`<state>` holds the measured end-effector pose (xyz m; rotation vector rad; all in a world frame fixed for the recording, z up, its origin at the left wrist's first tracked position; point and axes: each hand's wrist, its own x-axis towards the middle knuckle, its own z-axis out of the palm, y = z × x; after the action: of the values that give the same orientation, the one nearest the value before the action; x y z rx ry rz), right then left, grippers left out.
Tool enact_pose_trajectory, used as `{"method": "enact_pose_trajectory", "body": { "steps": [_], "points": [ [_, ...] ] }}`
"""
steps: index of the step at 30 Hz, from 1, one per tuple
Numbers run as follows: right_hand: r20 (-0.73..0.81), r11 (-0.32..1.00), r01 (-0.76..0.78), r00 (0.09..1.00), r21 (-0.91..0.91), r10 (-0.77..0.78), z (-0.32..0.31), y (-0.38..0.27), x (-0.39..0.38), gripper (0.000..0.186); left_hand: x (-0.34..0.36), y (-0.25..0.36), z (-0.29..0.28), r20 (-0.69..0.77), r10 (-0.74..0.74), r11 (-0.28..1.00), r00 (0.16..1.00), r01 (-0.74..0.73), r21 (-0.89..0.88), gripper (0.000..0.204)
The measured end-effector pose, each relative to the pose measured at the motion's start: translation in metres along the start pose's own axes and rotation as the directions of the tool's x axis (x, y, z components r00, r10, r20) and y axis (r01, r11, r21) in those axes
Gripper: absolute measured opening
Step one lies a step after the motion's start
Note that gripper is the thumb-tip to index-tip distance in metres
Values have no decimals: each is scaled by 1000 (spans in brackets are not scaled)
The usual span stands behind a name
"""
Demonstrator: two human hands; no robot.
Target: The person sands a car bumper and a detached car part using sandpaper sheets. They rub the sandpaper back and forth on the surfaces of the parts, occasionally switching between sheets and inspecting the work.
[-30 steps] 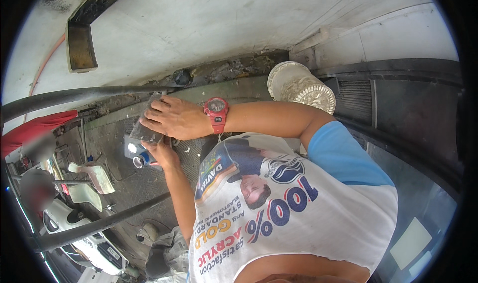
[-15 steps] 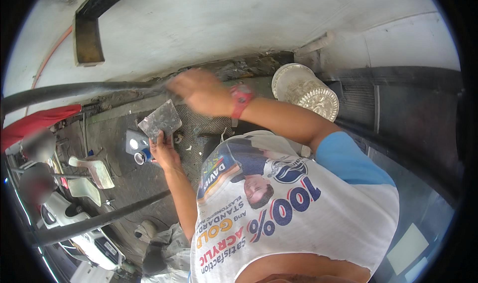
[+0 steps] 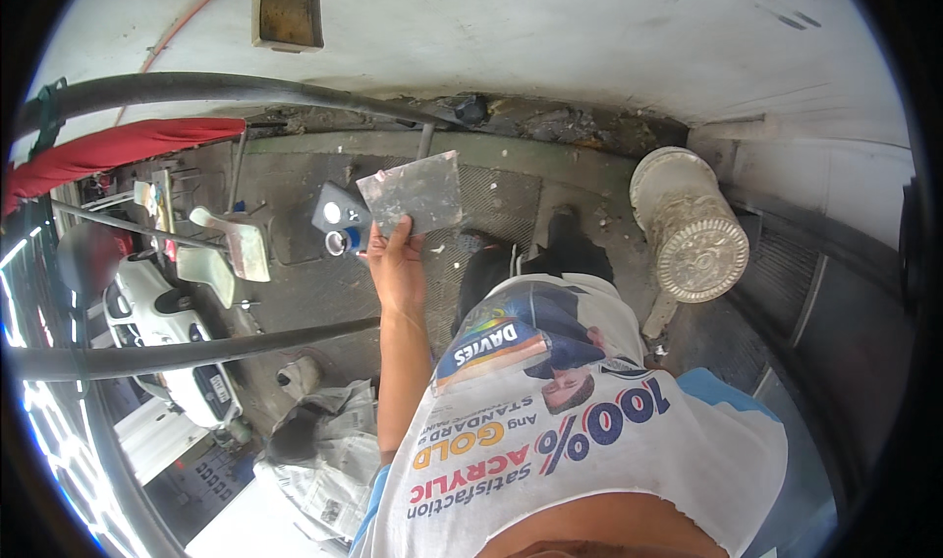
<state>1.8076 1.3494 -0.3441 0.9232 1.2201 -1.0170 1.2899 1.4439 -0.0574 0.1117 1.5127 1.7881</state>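
My left hand (image 3: 398, 268) grips the near edge of a flat, grey rectangular plate (image 3: 417, 190), with the thumb on top and the fingers underneath. Dull, scuffed smears cover the plate's face. Just left of it is a dark grey item (image 3: 334, 204) with a white disc on it, partly hidden by the plate. Against the fingers sits a small blue-and-white round thing (image 3: 343, 241); I cannot tell if the hand holds it too. My right hand is out of view, and only the blue sleeve on that side shows.
A pale, ornate pedestal (image 3: 697, 229) lies at the right. Dark pipes (image 3: 226, 88) cross the left side, with a red cloth (image 3: 138, 150) over one. Farther off are plastic chairs (image 3: 241, 249) and a white car (image 3: 162, 327). Newspaper-like sheets (image 3: 329, 460) lie below left.
My right hand, blurred beside the plate earlier, has left the view. The view has shifted, so my left hand and the plate appear farther right.
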Motion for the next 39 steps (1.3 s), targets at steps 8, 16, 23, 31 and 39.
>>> {"method": "enact_pose_trajectory", "body": {
  "steps": [8,16,23,31,39],
  "points": [
    [59,992,-67,996,103,61,6,-31,20,40,-19,15,26,69,-44,999,997,45,-4,35],
    [-699,914,230,711,335,77,-215,-27,-53,52,-7,4,35,129,-163,983,978,172,-69,53],
    [-862,-643,622,493,447,-122,-287,-132,-200,49,-8,-12,38,153,-193,976,969,173,130,49],
    [-892,-593,711,451,377,-26,-292,-259,-212,78,-27,-24,55,152,-48,925,987,-14,379,36],
    [-885,-640,621,398,453,-240,-289,-271,-281,74,-40,-11,68,306,232,421,923,-379,824,33]
  ]
}}
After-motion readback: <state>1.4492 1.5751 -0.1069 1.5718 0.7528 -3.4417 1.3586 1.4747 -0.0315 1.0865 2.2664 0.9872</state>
